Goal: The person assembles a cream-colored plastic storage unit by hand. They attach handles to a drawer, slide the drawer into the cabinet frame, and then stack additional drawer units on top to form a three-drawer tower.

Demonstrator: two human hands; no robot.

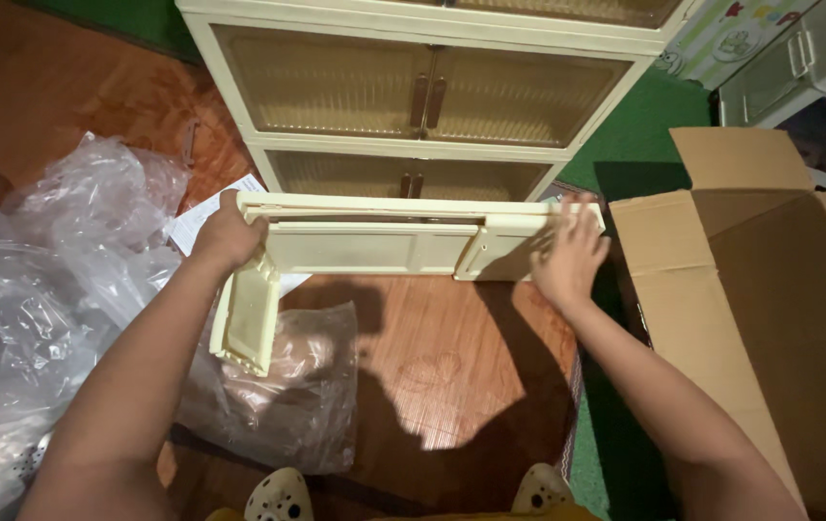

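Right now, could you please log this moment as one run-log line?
left hand: gripping cream plastic folded panel, left end | right hand: flat against right end | cream cabinet behind | brown cardboard box right

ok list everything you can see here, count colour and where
cream plastic folded cabinet panel: one, cream, held up at centre between both hands
cream plastic cabinet with ribbed translucent doors: one, cream, behind the panel
clear crumpled plastic wrapping: a heap, clear, left floor
white paper sheet: one, white, by the wrapping
brown open cardboard box: one, brown, right
clear plastic storage bin: one, clear, top right
spotted slippers: two, pale, bottom edge
left hand: grips the panel's left end
right hand: open against the panel's right end
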